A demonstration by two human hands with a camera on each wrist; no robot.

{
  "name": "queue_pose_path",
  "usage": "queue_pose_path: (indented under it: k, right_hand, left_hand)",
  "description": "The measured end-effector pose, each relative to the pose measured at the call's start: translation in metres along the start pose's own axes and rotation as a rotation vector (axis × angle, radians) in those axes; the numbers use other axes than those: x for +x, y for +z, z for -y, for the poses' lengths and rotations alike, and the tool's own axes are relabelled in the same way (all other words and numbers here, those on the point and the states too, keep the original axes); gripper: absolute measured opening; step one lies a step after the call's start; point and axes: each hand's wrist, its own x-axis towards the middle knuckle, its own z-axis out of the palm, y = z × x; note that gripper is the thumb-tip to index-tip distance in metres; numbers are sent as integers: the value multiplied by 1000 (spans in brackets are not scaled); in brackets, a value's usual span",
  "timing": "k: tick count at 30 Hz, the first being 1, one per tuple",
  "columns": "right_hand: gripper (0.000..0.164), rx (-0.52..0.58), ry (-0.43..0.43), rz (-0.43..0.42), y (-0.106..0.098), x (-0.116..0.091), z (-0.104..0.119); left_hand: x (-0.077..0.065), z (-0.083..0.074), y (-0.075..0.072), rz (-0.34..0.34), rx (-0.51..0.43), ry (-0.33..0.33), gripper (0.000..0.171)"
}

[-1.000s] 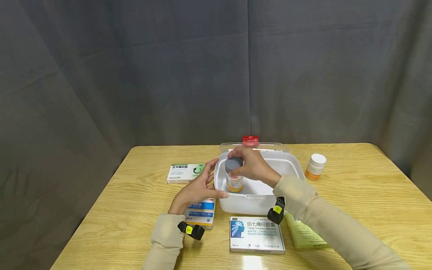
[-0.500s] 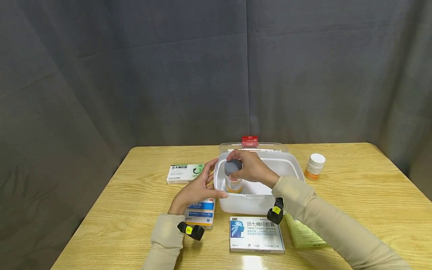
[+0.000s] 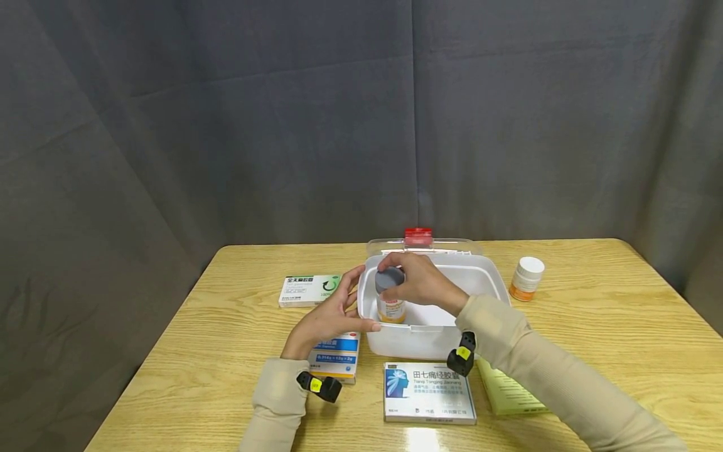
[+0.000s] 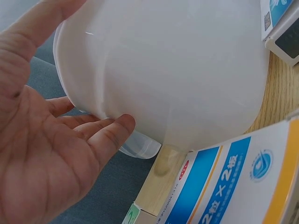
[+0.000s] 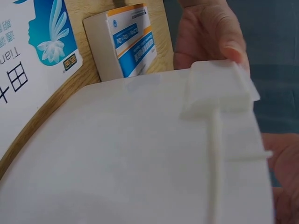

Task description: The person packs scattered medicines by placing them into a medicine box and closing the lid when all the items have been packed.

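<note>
My right hand [image 3: 420, 284] pinches the grey cap of a pill bottle [image 3: 391, 310] with a white and orange label. The bottle stands nearly upright inside the left end of a white plastic storage box [image 3: 418, 343]. With its thumb along the front corner and its fingers against the left side, my left hand [image 3: 327, 317] holds the box. In the left wrist view, the fingers [image 4: 112, 135] touch the outer wall of the box. The right wrist view shows mostly the box's front wall [image 5: 131, 149]; the bottle is hidden there.
The clear lid [image 3: 454, 245] with a red latch [image 3: 418, 236] lies back behind the box. Around it are a white bottle [image 3: 528, 278], a green-white medicine box [image 3: 307, 291], a blue-white medicine box [image 3: 339, 359], a flat medicine box [image 3: 429, 394] and a light-green packet [image 3: 511, 390].
The right hand and the pill bottle have moved slightly down and left within the storage box. The left hand keeps its place on the box.
</note>
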Motion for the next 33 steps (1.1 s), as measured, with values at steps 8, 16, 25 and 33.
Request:
queue_pose_path:
  k: [8,16,25,33]
  right_hand:
    - [54,-14,-58,-65,-10,-6,8]
    - [59,48,-93,-119,-21,-18,12]
    - [47,65,-139,-148,-31,-31,5]
    - [52,98,-160,-170,-47,-45,-2]
  left_hand:
    - [-1,0,0,-5,23,-1,105]
    - [0,1,-1,6,21,26,105]
    - [-1,1,-1,-8,28,16,106]
    - [-3,1,-2,-34,51,1,105]
